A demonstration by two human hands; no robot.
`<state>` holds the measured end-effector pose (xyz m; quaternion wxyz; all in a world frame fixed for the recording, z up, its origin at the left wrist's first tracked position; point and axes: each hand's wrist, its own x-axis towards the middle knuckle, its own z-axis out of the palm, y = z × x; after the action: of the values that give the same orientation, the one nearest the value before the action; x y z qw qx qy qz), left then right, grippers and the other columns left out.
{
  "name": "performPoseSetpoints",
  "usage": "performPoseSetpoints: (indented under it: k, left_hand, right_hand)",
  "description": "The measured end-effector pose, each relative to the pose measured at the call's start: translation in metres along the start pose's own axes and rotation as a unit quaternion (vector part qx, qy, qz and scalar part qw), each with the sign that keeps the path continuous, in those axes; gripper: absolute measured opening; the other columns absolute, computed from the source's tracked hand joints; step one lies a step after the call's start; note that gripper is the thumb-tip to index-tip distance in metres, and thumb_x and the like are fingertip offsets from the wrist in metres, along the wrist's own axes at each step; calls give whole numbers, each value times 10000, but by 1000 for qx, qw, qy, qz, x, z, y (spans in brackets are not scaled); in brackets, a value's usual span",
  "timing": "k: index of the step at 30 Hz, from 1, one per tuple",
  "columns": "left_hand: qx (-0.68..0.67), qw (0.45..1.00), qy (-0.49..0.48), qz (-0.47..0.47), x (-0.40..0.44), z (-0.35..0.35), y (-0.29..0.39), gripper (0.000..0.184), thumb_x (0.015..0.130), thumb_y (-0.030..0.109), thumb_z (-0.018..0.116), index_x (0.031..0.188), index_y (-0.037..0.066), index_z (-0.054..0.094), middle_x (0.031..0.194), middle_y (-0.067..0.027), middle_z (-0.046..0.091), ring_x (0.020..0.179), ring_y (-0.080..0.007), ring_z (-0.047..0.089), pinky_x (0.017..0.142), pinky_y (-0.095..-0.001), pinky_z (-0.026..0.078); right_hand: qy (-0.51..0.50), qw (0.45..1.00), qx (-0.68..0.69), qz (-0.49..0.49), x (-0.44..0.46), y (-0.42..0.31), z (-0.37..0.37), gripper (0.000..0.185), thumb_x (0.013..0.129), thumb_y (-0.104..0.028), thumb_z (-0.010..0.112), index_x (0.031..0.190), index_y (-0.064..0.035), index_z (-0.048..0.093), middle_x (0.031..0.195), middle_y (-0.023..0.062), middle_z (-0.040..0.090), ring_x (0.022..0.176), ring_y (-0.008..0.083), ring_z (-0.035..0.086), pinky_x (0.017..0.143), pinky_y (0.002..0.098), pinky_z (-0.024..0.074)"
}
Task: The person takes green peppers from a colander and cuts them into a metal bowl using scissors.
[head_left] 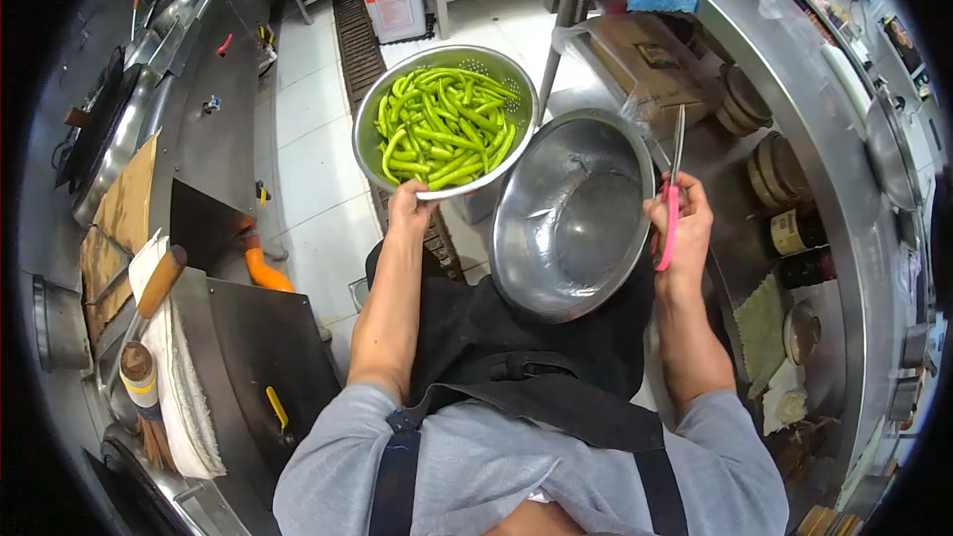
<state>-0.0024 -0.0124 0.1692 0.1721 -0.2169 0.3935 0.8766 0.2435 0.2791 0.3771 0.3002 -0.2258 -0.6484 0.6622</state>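
Observation:
My left hand [409,206] grips the near rim of a metal colander [365,129], its fingers mostly hidden under it. Long green peppers [447,129] are heaped inside. To the right, a wide steel bowl [586,208] tilts in front of my apron, with nothing in it but a wet-looking shine. My right hand [685,218] is closed at the bowl's right rim, holding scissors [671,223] with pink handles and blades pointing up and away. The same hand seems to hold the bowl's edge too. Colander and bowl rims overlap in view; whether they touch, I cannot tell.
A steel counter [784,89] curves along the right, with a cardboard box [645,65] and bottles [794,230] on the shelf below. Stove equipment [238,337] lines the left, with a brush [139,372]. A white bucket [397,8] stands ahead beside a floor drain grate [355,40].

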Motion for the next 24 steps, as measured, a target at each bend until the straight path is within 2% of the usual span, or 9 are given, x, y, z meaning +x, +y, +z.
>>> performPoseSetpoints:
  k: [6, 9, 10, 11, 13, 16, 19, 20, 24]
  left_hand:
    - [-21, 999, 25, 6, -47, -73, 33, 400, 713, -52, 477, 1112, -41, 494, 1104, -157, 573, 993, -329, 595, 806, -467, 522]
    - [-36, 993, 79, 74, -76, -77, 56, 415, 699, -78, 488, 1111, -32, 499, 1104, -142, 575, 1031, -326, 576, 879, -470, 494]
    - [-54, 994, 37, 91, -72, -87, 63, 418, 702, -84, 491, 1116, -26, 499, 1109, -145, 569, 1053, -319, 565, 915, -471, 479]
    - [-62, 989, 38, 129, -70, -92, 69, 405, 707, -98, 492, 1107, -34, 499, 1093, -145, 571, 995, -318, 584, 853, -463, 508]
    - [-50, 989, 49, 128, -74, -96, 83, 427, 706, -96, 501, 1131, -54, 490, 1101, -165, 563, 1027, -334, 577, 847, -523, 519]
    - [-33, 985, 59, 158, -109, -84, 81, 425, 707, -85, 482, 1131, -102, 468, 1113, -205, 562, 997, -364, 605, 809, -530, 567]
    - [-35, 980, 62, 187, -122, -77, 73, 453, 710, -80, 467, 1163, -102, 458, 1158, -223, 550, 995, -380, 612, 773, -528, 578]
    - [-34, 982, 43, 183, -118, -85, 72, 614, 698, -86, 447, 1300, -87, 327, 1266, -248, 484, 1116, -435, 543, 918, -634, 481]
    - [-41, 980, 8, 194, -132, -71, 68, 693, 647, -84, 454, 1325, -40, 320, 1309, -247, 453, 1162, -466, 498, 946, -736, 376]
  right_hand:
    - [-36, 999, 2, -39, 45, 0, 23, 353, 746, 14, 671, 1080, -4, 559, 787, -12, 561, 693, 62, 516, 656, 197, 403]
    - [-25, 996, 17, -89, 72, 6, 45, 371, 742, 8, 683, 1092, -1, 558, 811, 5, 573, 707, 80, 532, 667, 210, 416]
    - [-22, 993, 42, -108, 81, 12, 54, 386, 735, 3, 693, 1096, 1, 556, 821, 15, 580, 711, 87, 538, 676, 215, 422]
    - [-19, 992, 53, -111, 90, 18, 66, 397, 727, -3, 704, 1096, 3, 556, 845, 28, 590, 722, 96, 545, 682, 219, 430]
    - [-5, 994, 64, -88, 101, 48, 88, 419, 712, -13, 722, 1097, 5, 557, 892, 50, 606, 743, 113, 558, 686, 228, 444]
    - [36, 996, 27, -78, 121, 118, 108, 434, 701, -11, 727, 1100, 8, 555, 931, 89, 614, 790, 150, 587, 705, 257, 478]
    - [58, 994, 86, -23, 118, 159, 110, 450, 709, 25, 707, 1115, 13, 512, 900, 102, 606, 703, 178, 604, 614, 288, 509]
    - [52, 991, 117, 30, 112, 163, 106, 461, 714, 33, 705, 1123, 13, 494, 892, 105, 606, 670, 187, 608, 573, 297, 515]
    - [26, 995, 77, 55, 111, 229, 80, 515, 728, -6, 736, 1162, 23, 461, 823, 120, 613, 579, 164, 610, 470, 268, 482]
